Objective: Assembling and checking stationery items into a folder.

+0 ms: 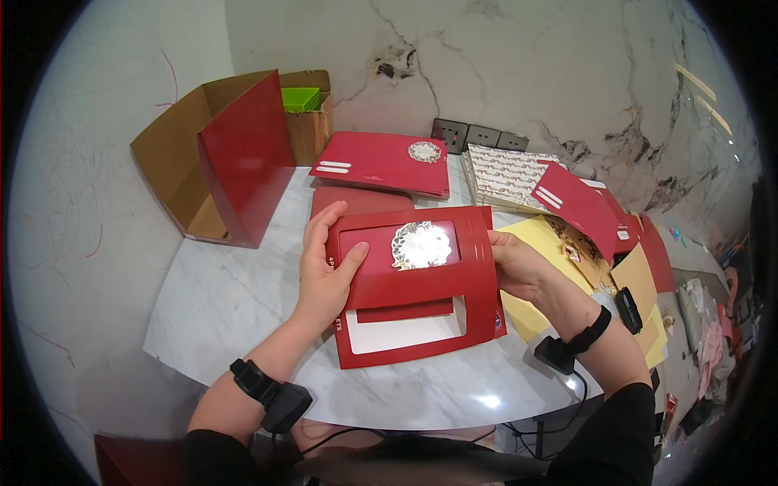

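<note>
Both hands clamped on a red window sleeve (pixel 417 316): left hand (pixel 324 271) gripping its left edge, thumb pressing the face, right hand (pixel 515 267) pinching the right edge. Held raised over the worktop's near edge (pixel 389 401), a red card with silver wreath (pixel 413 247) half inside, steadied from both sides. More red cards (pixel 381 162) stacked at the far edge.

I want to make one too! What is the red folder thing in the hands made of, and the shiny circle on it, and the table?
The red sleeve looks like thin matte card: flat panels, crisp folds and a cut window. The round emblem seems to be metallic foil or embossed paper, as it glares bright silver. The table looks like polished marble, or a marble-look top: white with grey veins and a lamp's reflection.
</note>
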Demonstrator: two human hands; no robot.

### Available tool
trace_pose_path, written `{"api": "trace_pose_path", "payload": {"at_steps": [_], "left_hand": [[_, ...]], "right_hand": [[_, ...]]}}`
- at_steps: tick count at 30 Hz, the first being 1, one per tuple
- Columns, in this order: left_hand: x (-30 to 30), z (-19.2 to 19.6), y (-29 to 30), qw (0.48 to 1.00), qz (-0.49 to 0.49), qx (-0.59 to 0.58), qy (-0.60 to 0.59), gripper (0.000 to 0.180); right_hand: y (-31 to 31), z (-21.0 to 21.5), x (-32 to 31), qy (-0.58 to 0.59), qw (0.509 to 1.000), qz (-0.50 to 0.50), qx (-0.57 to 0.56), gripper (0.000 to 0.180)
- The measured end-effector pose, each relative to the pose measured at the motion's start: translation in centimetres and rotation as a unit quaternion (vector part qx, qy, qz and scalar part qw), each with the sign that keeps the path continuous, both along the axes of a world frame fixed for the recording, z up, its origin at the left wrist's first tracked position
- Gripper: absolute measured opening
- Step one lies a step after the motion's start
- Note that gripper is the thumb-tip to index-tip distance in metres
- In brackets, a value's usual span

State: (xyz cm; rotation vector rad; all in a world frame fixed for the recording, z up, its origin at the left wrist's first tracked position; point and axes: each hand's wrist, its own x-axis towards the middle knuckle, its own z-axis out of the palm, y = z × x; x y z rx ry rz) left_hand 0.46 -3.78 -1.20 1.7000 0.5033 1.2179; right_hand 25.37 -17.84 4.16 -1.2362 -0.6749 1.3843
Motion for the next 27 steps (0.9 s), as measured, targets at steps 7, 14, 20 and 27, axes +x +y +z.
{"api": "trace_pose_path", "payload": {"at_steps": [7, 14, 20, 27], "left_hand": [[0.0, 0.0, 0.3, 0.997, 0.043, 0.055, 0.016, 0.053], [0.2, 0.3, -0.5, 0.988, 0.087, 0.116, 0.049, 0.054], [0.4, -1.8, 0.8, 0.997, 0.067, -0.031, 0.018, 0.053], [-0.4, -2.0, 0.0, 0.971, 0.106, 0.077, 0.201, 0.049]], "right_hand": [[0.7, 0.0, 0.5, -0.002, 1.0, 0.005, 0.008, 0.027], [1.4, -0.9, 1.7, 0.016, 0.999, 0.036, 0.028, 0.026], [1.4, -1.3, 1.0, -0.014, 0.994, -0.1, 0.032, 0.024], [-6.5, 5.2, -5.1, -0.618, 0.655, 0.067, 0.43, 0.002]]}}
